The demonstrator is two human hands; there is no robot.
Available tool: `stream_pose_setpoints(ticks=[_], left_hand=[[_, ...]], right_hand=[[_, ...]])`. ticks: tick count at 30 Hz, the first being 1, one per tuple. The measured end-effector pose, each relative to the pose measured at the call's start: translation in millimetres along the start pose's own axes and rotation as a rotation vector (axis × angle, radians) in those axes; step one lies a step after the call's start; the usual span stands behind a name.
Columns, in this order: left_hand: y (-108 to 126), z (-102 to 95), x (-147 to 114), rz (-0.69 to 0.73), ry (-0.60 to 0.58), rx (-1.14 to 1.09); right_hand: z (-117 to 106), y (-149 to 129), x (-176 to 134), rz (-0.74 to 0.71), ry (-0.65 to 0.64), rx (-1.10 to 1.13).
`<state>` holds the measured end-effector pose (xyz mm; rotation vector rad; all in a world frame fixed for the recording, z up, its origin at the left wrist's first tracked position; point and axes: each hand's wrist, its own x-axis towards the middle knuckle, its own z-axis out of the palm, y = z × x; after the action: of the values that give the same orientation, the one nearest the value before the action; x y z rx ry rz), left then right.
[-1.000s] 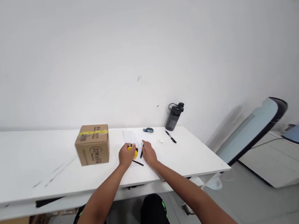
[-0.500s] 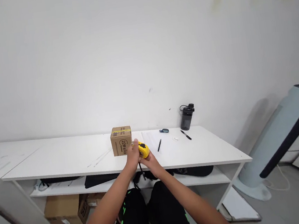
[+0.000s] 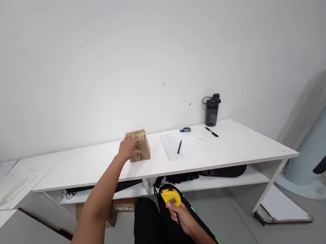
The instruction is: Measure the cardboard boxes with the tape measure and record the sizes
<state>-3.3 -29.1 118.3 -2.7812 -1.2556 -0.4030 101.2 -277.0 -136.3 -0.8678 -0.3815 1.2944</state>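
Nearest, the right hand [image 3: 181,218] is clamped on a yellow tape measure [image 3: 171,196], held off the surface, over the black trousers [image 3: 150,235]. Beyond it, a shelf [image 3: 220,183] under the surface [image 3: 90,164] carries dark items, not identifiable.

On the surface, left of the middle, stands a cardboard box [image 3: 143,151], upright, with yellow tape across its top. The left hand [image 3: 128,147] lies on its left part, in contact, fingers and thumb spread apart.

Right of the box, a sheet of paper [image 3: 168,147] lies flat with a black pen [image 3: 180,146] at its right portion. Farther right are a small white item [image 3: 198,138], unclear in detail, and a second pen [image 3: 211,131]. Toward the far edge lies a dark key fob [image 3: 185,129]; right of it a dark bottle [image 3: 212,113] stands upright near the wall [image 3: 153,50].
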Motion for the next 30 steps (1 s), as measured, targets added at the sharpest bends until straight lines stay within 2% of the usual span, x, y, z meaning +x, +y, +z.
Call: stream_pose_setpoints(ticks=[3, 6, 9, 11, 14, 17, 19, 21, 23, 25, 27, 30], left_hand=[[-16, 2.1, 28, 0.029, -0.107, 0.113], [-25, 11.9, 47, -0.019, -0.17, 0.104], [-27, 17.6, 52, -0.041, -0.164, 0.096], [-23, 16.3, 47, -0.014, -0.176, 0.101], [-14, 10.0, 28, 0.08, -0.197, 0.09], [-8, 6.5, 2, 0.194, -0.184, 0.008], [-10, 8.8, -13, 0.162, -0.093, -0.088], [-14, 15.9, -25, -0.028, 0.072, -0.26], [-18, 27.1, -32, -0.269, 0.189, -0.581], [-18, 40.2, -35, -0.454, 0.17, -1.018], [-14, 52.2, -37, -0.549, 0.109, -1.396], [-6, 65.0, -39, -0.56, 0.161, -1.642]], right_hand=[[-17, 15, 4, 0.017, 0.005, -0.039], [-29, 11, 8, -0.021, 0.017, -0.101], [-31, -18, 13, -0.039, 0.052, -0.158], [-24, -54, 21, -0.062, 0.053, -0.215], [8, -128, 45, -0.263, -0.045, -0.33], [60, -201, 81, -0.422, -0.145, -0.603], [99, -233, 107, -0.553, -0.164, -0.784], [135, -247, 131, -0.571, -0.213, -0.876], [163, -243, 150, -0.525, -0.346, -0.931], [180, -230, 163, -0.519, -0.44, -1.039], [188, -216, 168, -0.573, -0.443, -1.2], [189, -202, 167, -0.655, -0.406, -1.45]])
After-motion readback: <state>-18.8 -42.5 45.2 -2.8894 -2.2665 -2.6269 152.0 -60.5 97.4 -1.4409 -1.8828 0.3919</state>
